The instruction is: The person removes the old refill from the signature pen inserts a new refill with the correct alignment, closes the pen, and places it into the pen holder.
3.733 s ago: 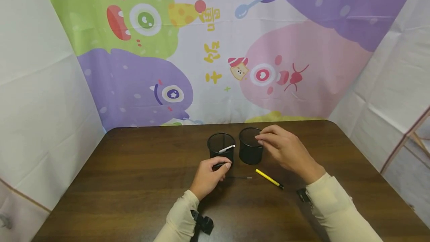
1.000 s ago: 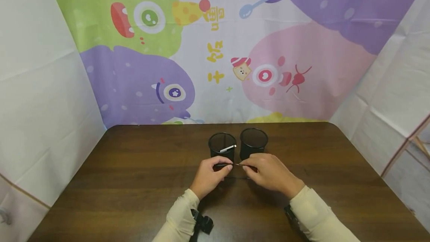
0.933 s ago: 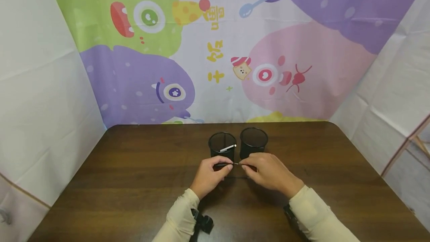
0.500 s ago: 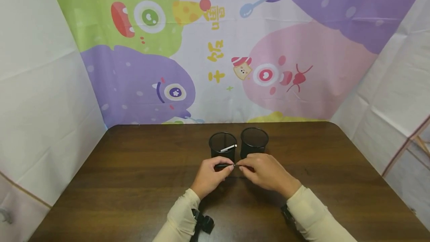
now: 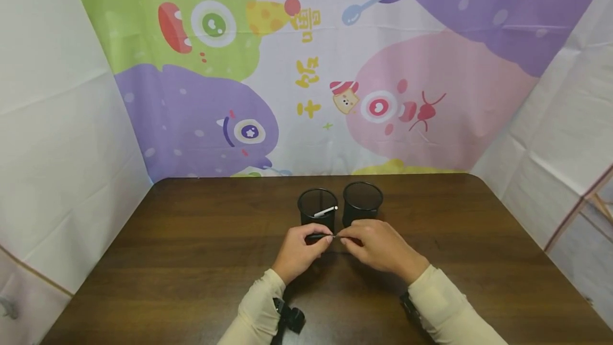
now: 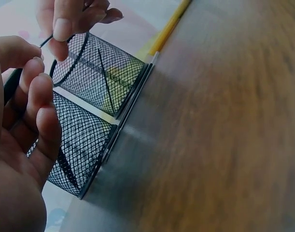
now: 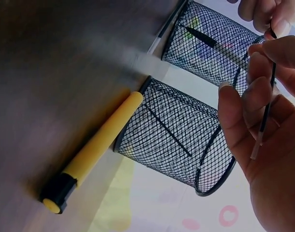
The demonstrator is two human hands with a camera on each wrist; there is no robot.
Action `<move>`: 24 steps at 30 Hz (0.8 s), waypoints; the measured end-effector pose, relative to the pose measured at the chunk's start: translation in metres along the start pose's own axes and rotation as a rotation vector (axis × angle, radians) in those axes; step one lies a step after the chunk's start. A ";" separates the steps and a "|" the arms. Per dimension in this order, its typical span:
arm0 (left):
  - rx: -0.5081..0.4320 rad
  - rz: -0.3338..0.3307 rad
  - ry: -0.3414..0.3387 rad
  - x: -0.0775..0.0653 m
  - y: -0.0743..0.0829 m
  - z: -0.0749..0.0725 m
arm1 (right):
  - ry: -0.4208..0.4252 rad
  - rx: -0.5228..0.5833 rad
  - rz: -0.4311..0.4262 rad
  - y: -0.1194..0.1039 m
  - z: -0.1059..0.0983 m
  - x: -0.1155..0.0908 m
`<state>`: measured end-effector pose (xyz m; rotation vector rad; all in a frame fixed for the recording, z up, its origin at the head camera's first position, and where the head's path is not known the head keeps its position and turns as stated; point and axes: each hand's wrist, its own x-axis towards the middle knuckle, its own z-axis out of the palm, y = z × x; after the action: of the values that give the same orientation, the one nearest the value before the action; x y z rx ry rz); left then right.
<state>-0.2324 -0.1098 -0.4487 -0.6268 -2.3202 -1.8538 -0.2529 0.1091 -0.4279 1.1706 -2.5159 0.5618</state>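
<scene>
My left hand [image 5: 299, 252] pinches a black pen barrel [image 6: 12, 86] between thumb and fingers, just in front of the left mesh pen holder. Facing it, my right hand [image 5: 385, 244] pinches a thin dark pen refill [image 7: 268, 108] with a clear tail end. The fingertips of both hands nearly meet, and the refill's tip points at the barrel's end. Whether the tip is inside the barrel, I cannot tell. Behind the hands stand the left pen holder [image 5: 317, 221], with a white pen [image 5: 325, 211] in it, and the right pen holder [image 7: 176, 140], with a thin dark stick inside.
A yellow pen [image 7: 104, 140] with a black end lies on the wooden table [image 5: 191, 260] by the right holder, hidden in the head view. Another refill [image 6: 133, 104] lies along the holders' bases. A printed cloth [image 5: 306, 148] hangs behind the table.
From above the right pen holder, my right hand has come down to the left hand, now with a refill. Over the last second it has edged left, narrowing the gap. My left hand stays put.
</scene>
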 end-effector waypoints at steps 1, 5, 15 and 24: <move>0.000 -0.002 -0.006 0.001 -0.005 0.000 | 0.000 -0.001 -0.003 -0.001 0.000 0.001; 0.010 0.005 -0.028 0.004 -0.026 0.001 | -0.006 -0.007 -0.012 -0.003 0.000 0.003; 0.033 0.059 -0.022 0.005 -0.027 0.003 | -0.010 -0.010 -0.005 -0.004 0.003 0.003; -0.002 0.067 0.006 0.000 0.001 -0.001 | -0.023 -0.010 0.095 0.006 -0.002 -0.009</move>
<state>-0.2318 -0.1109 -0.4477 -0.6890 -2.2643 -1.8269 -0.2519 0.1200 -0.4315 1.0646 -2.6021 0.5622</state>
